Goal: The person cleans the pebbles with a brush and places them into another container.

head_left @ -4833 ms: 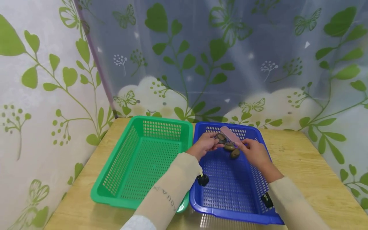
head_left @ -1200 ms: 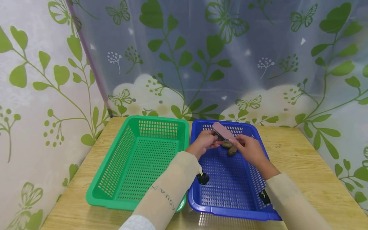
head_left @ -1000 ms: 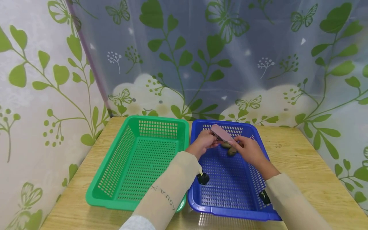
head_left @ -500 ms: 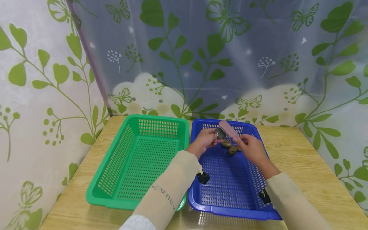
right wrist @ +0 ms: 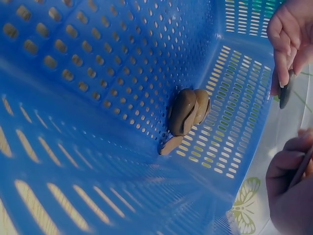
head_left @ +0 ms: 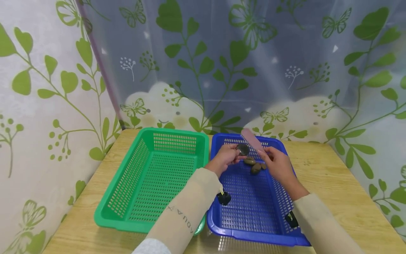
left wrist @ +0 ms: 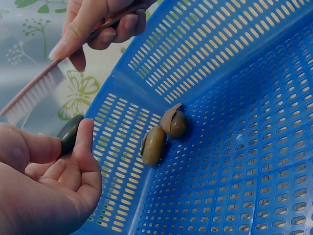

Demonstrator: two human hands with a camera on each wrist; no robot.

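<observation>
My left hand (head_left: pixel 226 155) pinches a dark, smooth, flat oval stone (head_left: pixel 243 149) between thumb and fingers, over the back of the blue basket (head_left: pixel 260 238). My right hand (head_left: pixel 279 165) grips the handle of a pink brush (head_left: pixel 252 139). Its pale bristles (left wrist: pixel 36 98) show in the left wrist view, apart from the stone. Below both hands, two glossy olive-brown stones (left wrist: pixel 154 146) with dull brown patches lie together in the basket's corner. A small flat brown piece (right wrist: pixel 170 145) rests beside them in the right wrist view.
A green basket (head_left: pixel 118 224) stands left of the blue one on a wooden table (head_left: pixel 333 190). Patterned cloth (head_left: pixel 206 88) hangs close behind both baskets. Black wrist pieces (head_left: pixel 224 198) hang by the sleeves.
A second ago the brush covered the dark stone; now it is raised away to the right. Earlier that stone showed a brown patch; its visible face is now dark. The small brown piece has come into view.
</observation>
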